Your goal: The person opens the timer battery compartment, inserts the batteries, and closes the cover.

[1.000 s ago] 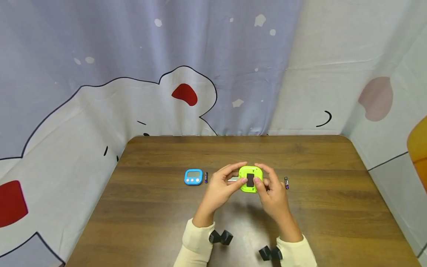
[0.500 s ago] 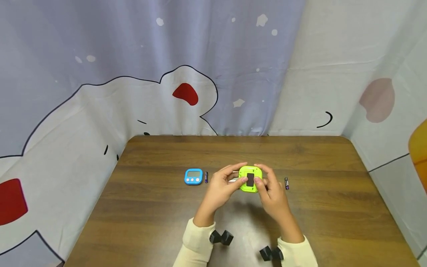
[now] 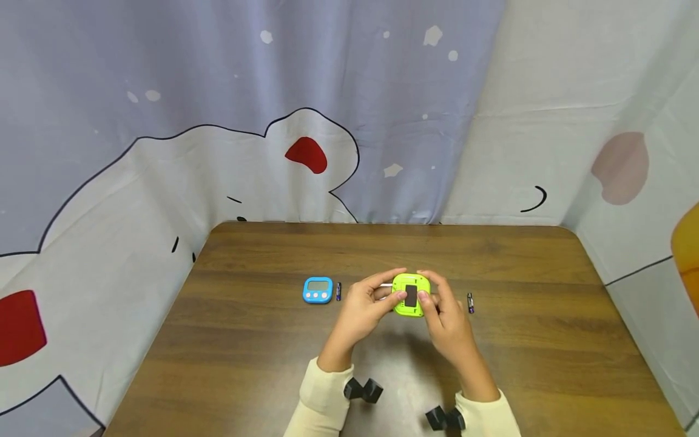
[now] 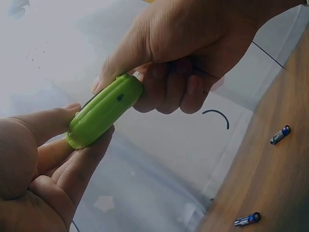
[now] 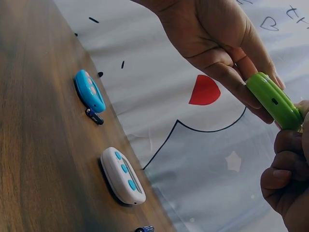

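Note:
A lime-green timer (image 3: 412, 278) is held up above the table by both hands, its back with a dark rectangle turned toward me. My left hand (image 3: 360, 308) pinches its left side, thumb on the back. On the right side, my right hand (image 3: 449, 321) grips it, also with the thumb on the back. The left wrist view shows the timer's narrow green edge (image 4: 104, 113) between the two hands. Its front is hidden. In the right wrist view, the right hand's other fingers (image 5: 285, 166) are curled in below the timer.
On the wooden table (image 3: 262, 364) lie a blue timer (image 3: 318, 297) with a battery (image 3: 338, 291) beside it. A white timer (image 5: 118, 176) with blue buttons lies behind my hands, mostly hidden in the head view. Another battery (image 3: 471, 303) lies to the right. Printed curtains (image 3: 382, 109) surround the table.
The head view shifts slightly. Both hands keep the green timer in nearly the same place and pose, and the things on the table stay put.

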Motion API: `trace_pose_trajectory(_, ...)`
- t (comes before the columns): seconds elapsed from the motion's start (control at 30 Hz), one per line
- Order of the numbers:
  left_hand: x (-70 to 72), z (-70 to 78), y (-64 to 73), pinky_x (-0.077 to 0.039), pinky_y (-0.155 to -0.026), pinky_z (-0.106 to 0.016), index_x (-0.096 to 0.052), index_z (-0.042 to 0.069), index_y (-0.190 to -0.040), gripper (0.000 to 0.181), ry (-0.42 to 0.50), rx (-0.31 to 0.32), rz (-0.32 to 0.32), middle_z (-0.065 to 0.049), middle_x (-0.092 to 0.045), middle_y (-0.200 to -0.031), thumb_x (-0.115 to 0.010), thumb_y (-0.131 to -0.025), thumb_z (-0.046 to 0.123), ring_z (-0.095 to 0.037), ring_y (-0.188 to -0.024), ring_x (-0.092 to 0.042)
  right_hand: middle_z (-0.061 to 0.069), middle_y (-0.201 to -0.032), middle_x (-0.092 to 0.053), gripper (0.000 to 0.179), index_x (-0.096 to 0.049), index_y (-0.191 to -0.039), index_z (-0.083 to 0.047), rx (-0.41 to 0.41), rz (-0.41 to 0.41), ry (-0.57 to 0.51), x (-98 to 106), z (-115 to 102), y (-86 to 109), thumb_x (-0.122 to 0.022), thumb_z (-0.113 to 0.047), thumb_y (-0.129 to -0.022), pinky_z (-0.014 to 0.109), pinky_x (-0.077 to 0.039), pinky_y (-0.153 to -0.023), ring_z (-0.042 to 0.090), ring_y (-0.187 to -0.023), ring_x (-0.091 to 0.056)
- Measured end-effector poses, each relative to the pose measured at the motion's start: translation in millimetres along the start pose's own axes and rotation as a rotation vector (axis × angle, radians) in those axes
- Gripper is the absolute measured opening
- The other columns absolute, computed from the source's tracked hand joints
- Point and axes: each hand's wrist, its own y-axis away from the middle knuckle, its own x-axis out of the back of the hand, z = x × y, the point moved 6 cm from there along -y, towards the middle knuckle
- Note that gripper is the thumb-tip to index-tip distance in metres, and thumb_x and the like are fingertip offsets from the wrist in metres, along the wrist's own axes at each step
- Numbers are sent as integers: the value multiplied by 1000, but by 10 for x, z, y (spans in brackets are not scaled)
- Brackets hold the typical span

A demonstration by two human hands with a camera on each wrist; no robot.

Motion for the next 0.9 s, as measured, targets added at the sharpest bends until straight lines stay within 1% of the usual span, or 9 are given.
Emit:
trace_pose_trajectory(0.17,-6,-12,-1,-58,-71,-30,-61,9,-131,41,-29,16,6,-18,-69,-108,-68,-91,7,-31,-100,-68,-12,-54,-40,40,-51,-131,-3,-17,-11,-16,-16,8,9,-55,7,-93,18,-25,-36,-3,-43,-28)
trace_pose_trajectory(0.27,0,-9,3,-58,-70,-30,-61,9,-131,40,-34,18,13,-18,-69,-108,-68,-91,7,-28,-98,-69,-13,-54,-41,40,-50,-134,-8,-42,-34,-17,-20,13,8,-54,4,-96,19,-26,-36,-3,-43,-30)
trace_pose_trajectory(0.37,8,-6,4,-58,-70,-31,-62,13,-131,40,-28,15,16,-16,-70,-107,-69,-91,10,-22,-95,-69,-13,-56,-42,39,-49,-136,-15,-72,-54,-17,-20,16,4,-50,-2,-100,21,-30,-36,-1,-42,-32)
trace_pose_trajectory(0.43,8,-13,2,-58,-71,-33,-62,16,-131,40,-18,12,12,-14,-71,-107,-69,-91,13,-20,-94,-70,-12,-58,-43,38,-48,-137,-17,-81,-50,-10,-17,14,5,-48,-4,-101,23,-32,-37,0,-43,-34)
trace_pose_trajectory(0.53,3,-25,-3,-58,-72,-36,-63,19,-130,40,4,7,-3,-13,-71,-106,-70,-91,18,-20,-93,-70,-12,-59,-43,38,-49,-137,-16,-68,-17,0,-14,7,17,-46,-3,-102,24,-34,-37,0,-43,-35)
trace_pose_trajectory(0.63,1,-34,-1,-58,-71,-35,-63,20,-130,39,30,6,-18,-12,-71,-105,-71,-91,19,-20,-93,-70,-13,-56,-41,38,-50,-135,-11,-33,18,3,-11,-17,24,-49,1,-98,20,-31,-36,-2,-42,-33)
trace_pose_trajectory(0.7,5,-30,4,-58,-71,-32,-63,19,-130,39,41,-4,-24,-12,-71,-106,-70,-91,18,-20,-94,-70,-13,-53,-39,38,-50,-132,-5,-9,16,-23,-8,-54,13,-51,5,-95,19,-27,-35,-3,-42,-31)
trace_pose_trajectory(0.77,6,-22,10,-58,-71,-31,-63,17,-130,39,45,-19,-33,-12,-70,-110,-70,-92,16,-19,-97,-69,-12,-53,-38,37,-48,-130,1,5,-19,-76,7,-142,-14,-51,9,-93,19,-26,-35,-3,-43,-30)
trace_pose_trajectory(0.9,6,-14,25,-58,-73,-32,-63,15,-130,40,18,-52,-54,-8,-66,-119,-70,-91,15,-17,-100,-68,-9,-57,-44,35,-43,-128,9,-41,-175,-205,22,-285,-66,-46,13,-93,21,-33,-39,-1,-47,-34)
